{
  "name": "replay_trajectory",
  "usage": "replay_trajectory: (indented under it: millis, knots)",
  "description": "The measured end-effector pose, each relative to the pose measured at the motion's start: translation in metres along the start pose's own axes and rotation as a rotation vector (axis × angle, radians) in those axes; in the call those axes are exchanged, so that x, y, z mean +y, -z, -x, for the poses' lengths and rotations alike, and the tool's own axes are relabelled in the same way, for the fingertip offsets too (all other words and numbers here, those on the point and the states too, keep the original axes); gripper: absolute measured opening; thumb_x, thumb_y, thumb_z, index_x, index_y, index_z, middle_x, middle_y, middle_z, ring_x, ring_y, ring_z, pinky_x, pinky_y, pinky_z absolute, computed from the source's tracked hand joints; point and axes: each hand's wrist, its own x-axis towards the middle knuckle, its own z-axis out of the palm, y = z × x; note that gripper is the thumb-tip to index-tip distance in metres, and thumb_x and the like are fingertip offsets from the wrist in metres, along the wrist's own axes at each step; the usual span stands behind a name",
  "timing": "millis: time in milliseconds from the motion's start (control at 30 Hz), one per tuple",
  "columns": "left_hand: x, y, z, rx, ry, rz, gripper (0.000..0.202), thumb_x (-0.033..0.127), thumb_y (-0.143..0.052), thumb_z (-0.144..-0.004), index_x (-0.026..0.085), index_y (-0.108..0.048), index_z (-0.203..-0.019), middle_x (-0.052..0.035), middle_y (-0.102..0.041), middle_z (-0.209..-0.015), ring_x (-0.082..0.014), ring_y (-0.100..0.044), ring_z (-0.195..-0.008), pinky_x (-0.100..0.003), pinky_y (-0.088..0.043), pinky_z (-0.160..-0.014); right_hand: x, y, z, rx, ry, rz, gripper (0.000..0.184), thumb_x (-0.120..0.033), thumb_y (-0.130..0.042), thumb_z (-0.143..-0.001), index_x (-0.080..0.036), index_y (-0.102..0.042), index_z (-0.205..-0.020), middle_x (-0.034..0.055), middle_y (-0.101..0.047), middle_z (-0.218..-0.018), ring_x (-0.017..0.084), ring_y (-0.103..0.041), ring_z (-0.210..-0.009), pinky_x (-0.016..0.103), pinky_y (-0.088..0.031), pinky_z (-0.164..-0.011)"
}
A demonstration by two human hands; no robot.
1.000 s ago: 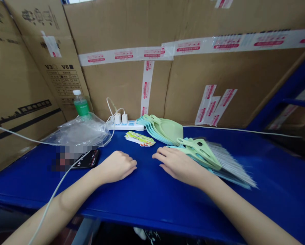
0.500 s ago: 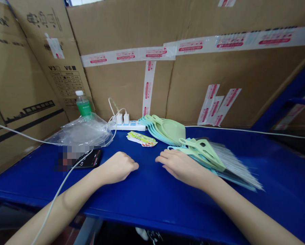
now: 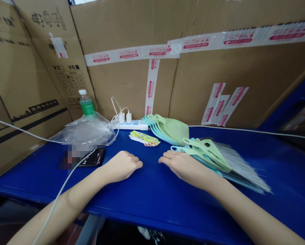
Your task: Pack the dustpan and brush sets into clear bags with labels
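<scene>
My left hand (image 3: 124, 166) rests on the blue tabletop with its fingers curled into a loose fist, and I see nothing in it. Across a gap, my right hand (image 3: 184, 166) lies palm down, fingers bent and pressed together, holding nothing visible. Just beyond the right wrist is a pile of hand brushes (image 3: 213, 154) with green and blue handles and pale bristles. Behind it sits a stack of small dustpans (image 3: 176, 129), green on top and light blue beneath. Printed labels (image 3: 144, 138) in yellow-green and white lie fanned out between and beyond my hands.
Clear plastic bags (image 3: 88, 131) are heaped at the left, with a green-filled bottle (image 3: 86, 103) behind them. A phone (image 3: 92, 158) lies near my left forearm, crossed by a white cable (image 3: 62, 187). A power strip (image 3: 132, 126) with chargers stands against the cardboard wall (image 3: 126, 81).
The whole view has shifted slightly, so things appear a little farther right. My right fingers are drawn closer together; otherwise both hands stay in place on the table.
</scene>
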Motion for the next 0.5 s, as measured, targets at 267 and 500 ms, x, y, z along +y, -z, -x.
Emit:
replay_trajectory:
  millis: [267, 500]
  knots:
    - [-0.0015, -0.0038, -0.0005, 0.079, 0.106, -0.009, 0.032, 0.027, -0.053, -0.091, 0.018, -0.056, -0.061, 0.0001, -0.061, -0.058, -0.0168, -0.060, -0.057, -0.028, -0.036, -0.055, -0.0009, 0.0035, 0.0003, -0.031, -0.020, -0.026, 0.030, 0.003, -0.044, -0.083, -0.016, -0.064, -0.095, 0.0052, -0.065, -0.082, 0.019, -0.058, -0.075, 0.029, -0.038, -0.063]
    - [-0.0018, -0.0039, -0.0024, 0.035, 0.178, -0.016, 0.023, 0.024, -0.052, -0.091, 0.017, -0.058, -0.069, -0.0002, -0.065, -0.065, -0.0165, -0.063, -0.060, -0.027, -0.037, -0.055, 0.0019, 0.0004, 0.0005, -0.039, -0.049, -0.024, 0.034, 0.005, -0.045, -0.080, -0.017, -0.065, -0.097, 0.0050, -0.068, -0.082, 0.019, -0.061, -0.074, 0.029, -0.038, -0.063]
